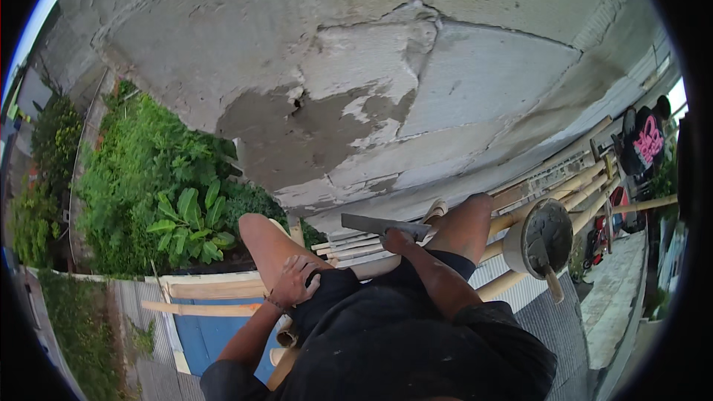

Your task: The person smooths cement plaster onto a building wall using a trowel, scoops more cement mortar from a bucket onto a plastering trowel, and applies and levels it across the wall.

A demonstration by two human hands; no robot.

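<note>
My left hand [297, 280] lies on my left thigh, its fingers spread over the edge of my dark shorts, holding nothing. Between my knees, my right hand [399, 240] is closed round a plastering trowel [362, 224] with a long, flat grey blade. The blade points left, apart from the wall. In front of me rises a block wall [490, 67], partly coated; a darker, damp-looking mortar patch [297, 130] covers its lower left part. To my right stands a bucket [547, 234] smeared with grey mortar, with a wooden handle [555, 286] sticking out over its near rim.
I sit high up on bamboo poles [590, 194]. Corrugated roofing [546, 327] and a blue sheet [215, 330] lie below. Green plants [148, 171] grow down at the left. Another person in dark clothing with pink print [648, 141] is at the far right.
</note>
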